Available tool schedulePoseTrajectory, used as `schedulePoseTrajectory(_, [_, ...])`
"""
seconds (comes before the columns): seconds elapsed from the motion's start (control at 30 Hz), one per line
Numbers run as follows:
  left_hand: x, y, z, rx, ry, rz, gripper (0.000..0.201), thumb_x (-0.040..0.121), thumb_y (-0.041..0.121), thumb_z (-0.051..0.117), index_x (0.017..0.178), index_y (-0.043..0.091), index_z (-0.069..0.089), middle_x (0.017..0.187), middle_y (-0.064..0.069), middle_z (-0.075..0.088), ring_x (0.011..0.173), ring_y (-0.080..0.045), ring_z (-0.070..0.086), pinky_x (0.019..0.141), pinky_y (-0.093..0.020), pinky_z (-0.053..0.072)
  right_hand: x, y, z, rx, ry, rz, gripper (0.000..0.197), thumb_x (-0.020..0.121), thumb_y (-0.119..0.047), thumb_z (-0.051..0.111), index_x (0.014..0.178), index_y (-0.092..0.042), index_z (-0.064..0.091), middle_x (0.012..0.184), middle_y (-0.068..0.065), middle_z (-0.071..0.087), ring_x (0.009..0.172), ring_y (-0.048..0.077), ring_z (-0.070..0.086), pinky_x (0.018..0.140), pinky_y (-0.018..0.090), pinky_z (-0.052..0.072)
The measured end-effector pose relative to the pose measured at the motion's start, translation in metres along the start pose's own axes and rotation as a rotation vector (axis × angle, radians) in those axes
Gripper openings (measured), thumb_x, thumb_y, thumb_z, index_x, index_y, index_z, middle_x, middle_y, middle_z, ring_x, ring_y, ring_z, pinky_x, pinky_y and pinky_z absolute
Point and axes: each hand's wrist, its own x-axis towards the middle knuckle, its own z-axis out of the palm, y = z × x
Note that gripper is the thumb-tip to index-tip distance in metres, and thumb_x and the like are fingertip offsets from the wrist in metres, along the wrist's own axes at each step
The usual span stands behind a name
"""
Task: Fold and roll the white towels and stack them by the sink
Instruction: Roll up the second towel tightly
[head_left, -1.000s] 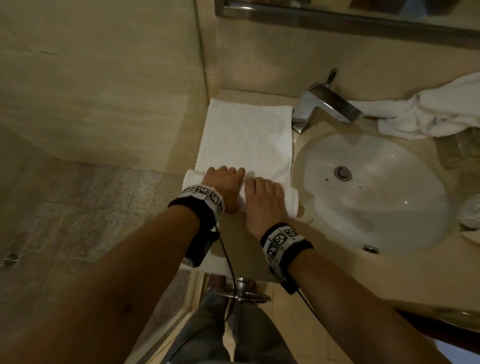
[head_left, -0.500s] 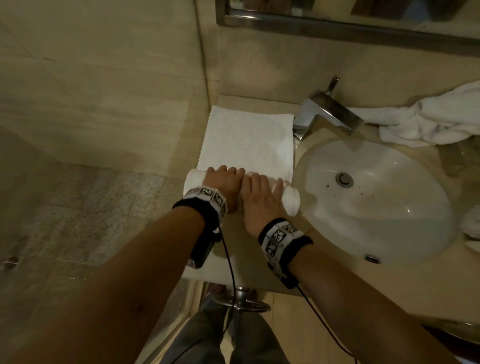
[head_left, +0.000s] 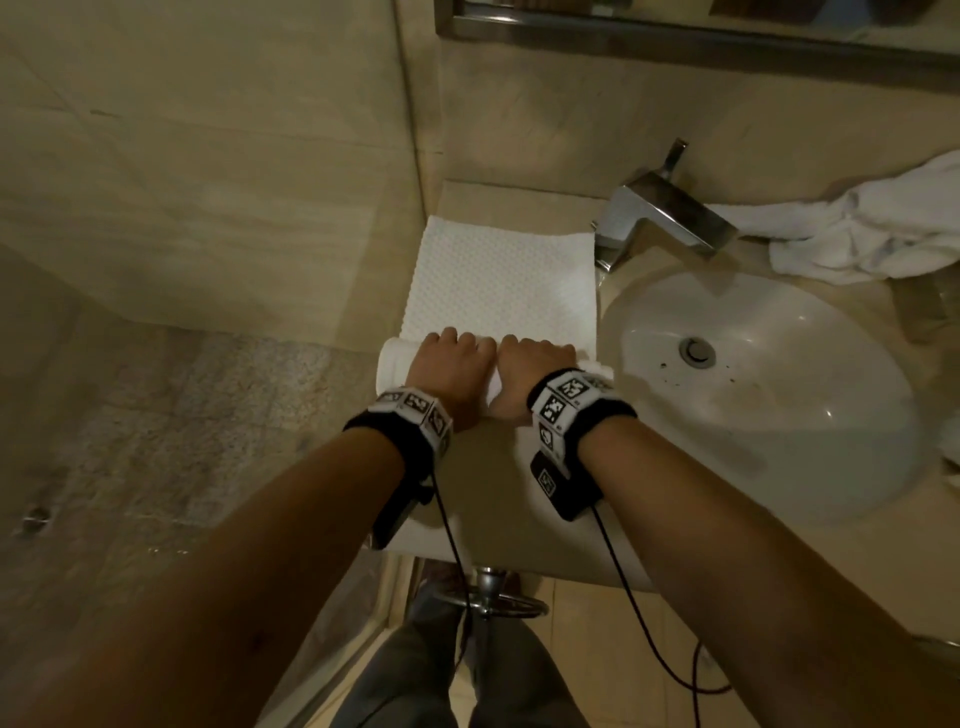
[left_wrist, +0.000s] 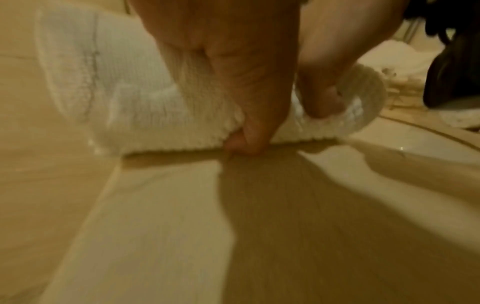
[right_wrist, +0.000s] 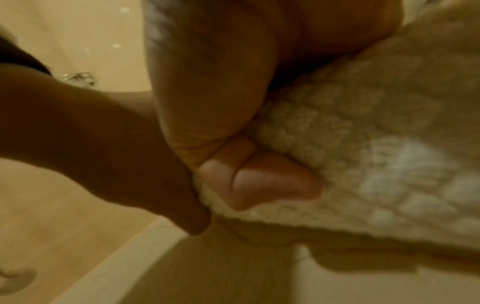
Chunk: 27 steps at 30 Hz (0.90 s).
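A white waffle towel (head_left: 498, 280) lies flat on the beige counter (head_left: 493, 467) left of the sink, its near end wound into a roll (head_left: 395, 364). My left hand (head_left: 449, 358) and right hand (head_left: 535, 364) sit side by side on the roll, fingers curled over its top. In the left wrist view my thumb presses under the roll (left_wrist: 161, 111) at the counter. In the right wrist view the right thumb digs into the towel roll (right_wrist: 363, 144). The fingertips are hidden behind the roll in the head view.
An oval white sink (head_left: 769, 405) lies right of the towel, with a chrome faucet (head_left: 665, 213) behind it. A crumpled white towel (head_left: 857, 228) sits at the back right. A wall (head_left: 208, 156) borders the counter's left side; a mirror frame (head_left: 675, 41) hangs above.
Both hands have rolled the towel farther away from me, so the roll is thicker and the flat part shorter. The fingers have curled more over the roll's top.
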Motion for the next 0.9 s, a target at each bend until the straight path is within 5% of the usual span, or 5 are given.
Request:
schedulePoseTrajectory(0.2, [0.022, -0.006, -0.007, 0.039, -0.231, 0.039, 0.062, 0.065, 0.037, 0.077, 0.116, 0.019, 0.046, 0.108, -0.002, 0.061, 0.097, -0.023, 0.060, 0.078, -0.032, 0.045, -0.028, -0.004, 0.021, -0.144, 0.144, -0.092, 0.081, 0.070, -0.026, 0.067, 0.138, -0.012, 0.027, 0.130, 0.007, 0.034, 0.123, 0.027, 0.034, 0.108, 0.061, 0.021])
schedulePoseTrajectory(0.3, [0.025, -0.005, -0.007, 0.016, -0.295, 0.053, 0.066, 0.061, 0.039, 0.080, 0.114, 0.019, 0.046, 0.107, -0.002, 0.061, 0.095, -0.022, 0.061, 0.075, -0.032, 0.047, -0.033, 0.001, 0.032, -0.198, 0.236, -0.104, 0.078, 0.076, -0.015, 0.062, 0.143, -0.010, 0.022, 0.135, 0.008, 0.036, 0.125, 0.027, 0.035, 0.111, 0.057, 0.018])
schedulePoseTrajectory(0.6, [-0.017, 0.014, 0.006, 0.124, 0.067, -0.019, 0.028, 0.089, 0.023, 0.047, 0.114, 0.011, 0.045, 0.115, -0.009, 0.054, 0.105, -0.026, 0.047, 0.092, -0.036, 0.035, -0.009, -0.002, 0.010, -0.048, 0.092, -0.053, 0.059, 0.077, -0.048, 0.062, 0.124, -0.017, 0.044, 0.122, 0.003, 0.054, 0.114, 0.025, 0.051, 0.099, 0.047, 0.034])
schedulePoseTrajectory(0.8, [0.009, 0.002, -0.015, 0.051, -0.232, 0.020, 0.046, 0.070, 0.031, 0.072, 0.109, 0.019, 0.050, 0.103, -0.001, 0.060, 0.090, -0.020, 0.058, 0.077, -0.031, 0.043, -0.036, -0.002, 0.033, -0.117, 0.197, -0.066, 0.084, 0.068, -0.021, 0.067, 0.141, -0.015, 0.024, 0.133, 0.007, 0.034, 0.126, 0.028, 0.033, 0.110, 0.064, 0.013])
schedulePoseTrajectory(0.9, [0.011, 0.000, -0.021, 0.022, -0.319, 0.027, 0.058, 0.060, 0.030, 0.080, 0.108, 0.019, 0.049, 0.103, -0.001, 0.059, 0.089, -0.020, 0.058, 0.078, -0.031, 0.047, -0.032, 0.003, 0.034, -0.136, 0.213, -0.090, 0.082, 0.071, -0.020, 0.067, 0.142, -0.016, 0.025, 0.134, 0.007, 0.041, 0.124, 0.027, 0.038, 0.110, 0.054, 0.022])
